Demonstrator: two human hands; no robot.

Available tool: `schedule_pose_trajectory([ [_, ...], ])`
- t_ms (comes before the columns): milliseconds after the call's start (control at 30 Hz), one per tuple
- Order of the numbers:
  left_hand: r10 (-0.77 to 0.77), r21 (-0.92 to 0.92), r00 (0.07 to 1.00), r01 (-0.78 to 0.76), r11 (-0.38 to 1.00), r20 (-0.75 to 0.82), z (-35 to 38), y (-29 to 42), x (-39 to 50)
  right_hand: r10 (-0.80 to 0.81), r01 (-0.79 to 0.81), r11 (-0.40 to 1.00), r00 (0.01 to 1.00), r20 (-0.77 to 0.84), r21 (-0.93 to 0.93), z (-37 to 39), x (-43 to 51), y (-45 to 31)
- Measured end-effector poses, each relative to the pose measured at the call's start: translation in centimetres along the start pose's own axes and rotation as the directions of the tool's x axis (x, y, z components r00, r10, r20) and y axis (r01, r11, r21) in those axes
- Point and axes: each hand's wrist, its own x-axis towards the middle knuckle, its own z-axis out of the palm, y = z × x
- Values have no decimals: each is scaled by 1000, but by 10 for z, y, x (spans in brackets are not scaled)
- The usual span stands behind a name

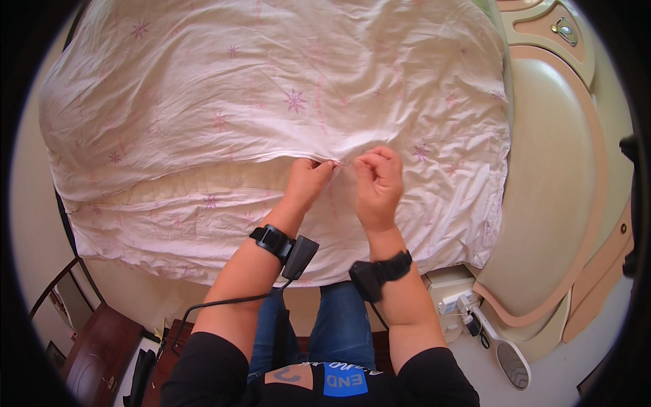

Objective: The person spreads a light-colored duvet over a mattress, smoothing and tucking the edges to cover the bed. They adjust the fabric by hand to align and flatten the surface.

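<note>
A white duvet cover (203,112) with pink and purple flower prints lies spread over the bed, wrinkled across its surface. Along its near side a long opening shows a cream quilted filling (218,182). My left hand (309,178) pinches the cover's edge at the right end of this opening, thumb against the fingers. Just to the right is my right hand (379,185), its fingers curled and slightly blurred above the cloth. Whether it pinches something small I cannot tell. Black straps with small boxes and cables circle both wrists.
A padded cream headboard (552,152) borders the bed on the right. Below it, a white power strip (455,302) sits by a bedside cabinet, with a white electric mosquito swatter (511,361) and a black adapter nearby. Dark red wooden furniture (104,351) stands at lower left.
</note>
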Motion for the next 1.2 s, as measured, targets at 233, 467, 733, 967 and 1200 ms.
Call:
schedule_pose_trajectory([
  [233,-14,9,1000,14,1000,4,-4,-14,18,508,-348,746,848,-148,568,-159,-56,-24],
  [467,6,-9,1000,-6,1000,-18,-3,-20,23,789,-498,602,488,-373,624,-330,-188,-38],
  [733,-22,-88,1000,22,996,9,-1,-11,19,775,-562,574,140,-616,595,-401,-336,-32],
  [967,-11,-118,1000,9,993,-13,4,-10,13,739,-599,519,-44,-672,610,-422,-413,-20],
  [1200,-99,-101,995,101,990,23,1,-9,13,655,-670,395,-275,-704,629,-424,-463,-4],
])
